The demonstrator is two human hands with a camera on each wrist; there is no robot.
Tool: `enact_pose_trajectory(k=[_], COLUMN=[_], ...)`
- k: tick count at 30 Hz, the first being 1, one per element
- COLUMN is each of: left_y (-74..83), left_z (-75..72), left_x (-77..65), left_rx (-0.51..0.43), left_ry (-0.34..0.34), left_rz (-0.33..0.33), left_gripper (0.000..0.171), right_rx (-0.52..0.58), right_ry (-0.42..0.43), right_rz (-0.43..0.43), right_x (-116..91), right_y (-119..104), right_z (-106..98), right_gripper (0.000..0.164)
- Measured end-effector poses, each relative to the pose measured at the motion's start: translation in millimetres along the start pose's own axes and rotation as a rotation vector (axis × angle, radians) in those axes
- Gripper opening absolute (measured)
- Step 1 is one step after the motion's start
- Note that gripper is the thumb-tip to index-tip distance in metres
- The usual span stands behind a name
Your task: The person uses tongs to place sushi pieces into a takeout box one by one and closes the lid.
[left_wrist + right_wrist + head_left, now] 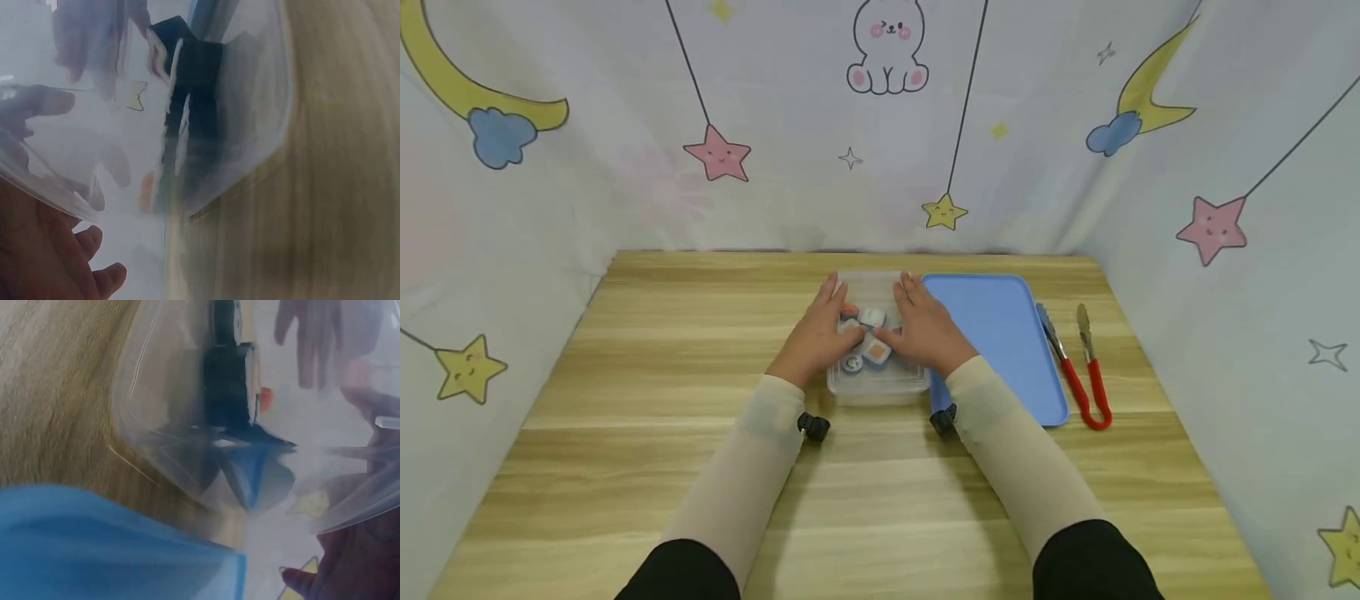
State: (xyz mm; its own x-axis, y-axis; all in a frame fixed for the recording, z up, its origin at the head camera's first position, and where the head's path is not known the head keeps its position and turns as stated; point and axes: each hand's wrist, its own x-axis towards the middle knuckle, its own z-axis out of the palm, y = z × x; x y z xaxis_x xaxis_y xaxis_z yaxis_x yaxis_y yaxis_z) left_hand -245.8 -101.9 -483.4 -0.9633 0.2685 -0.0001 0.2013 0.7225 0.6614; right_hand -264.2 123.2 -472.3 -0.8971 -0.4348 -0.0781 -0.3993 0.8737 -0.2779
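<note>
A clear plastic box with a transparent lid stands at the middle of the table. Through it show several small pieces, among them a white block with an orange square, a round white piece and something orange. My left hand rests along the left of the lid, my right hand along the right. Fingers point forward, fairly straight, and both thumbs lie inward over the top. In the left wrist view, the left fingers show below the clear plastic; the pieces inside look dark.
A blue tray lies just right of the box, partly under my right forearm. Beyond it are red-handled metal tongs, their arms spread. A printed cloth hangs behind the wooden table and at both sides.
</note>
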Motion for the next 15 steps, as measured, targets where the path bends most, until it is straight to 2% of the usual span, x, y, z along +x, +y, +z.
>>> enact_pose_trajectory(k=[4,7,9,12,15], left_y=[-0.3,-5.4,-8.7,-10.8,-8.4], left_z=[-1.3,-2.4,-3.8,-6.2,-6.2], left_x=[0.0,0.5,-1.6,-11.5,-27.8], left_rx=[0.014,-0.013,-0.047,-0.076,-0.081], left_ry=[0.003,-0.003,0.006,0.017,-0.001], left_rz=[-0.001,0.007,0.026,0.080,0.155], left_gripper=[0.088,0.088,0.088,0.089,0.089], right_rx=[0.071,0.149,0.192,0.232,0.238], right_ry=[0.006,0.011,0.046,0.104,0.088], right_rz=[-0.003,-0.014,-0.025,-0.061,-0.107], right_x=[0,-2,-7,-22,-42], right_y=[1,1,2,1,-3], right_z=[1,-1,-3,-5,-4], right_gripper=[0.101,0.099,0.095,0.091,0.093])
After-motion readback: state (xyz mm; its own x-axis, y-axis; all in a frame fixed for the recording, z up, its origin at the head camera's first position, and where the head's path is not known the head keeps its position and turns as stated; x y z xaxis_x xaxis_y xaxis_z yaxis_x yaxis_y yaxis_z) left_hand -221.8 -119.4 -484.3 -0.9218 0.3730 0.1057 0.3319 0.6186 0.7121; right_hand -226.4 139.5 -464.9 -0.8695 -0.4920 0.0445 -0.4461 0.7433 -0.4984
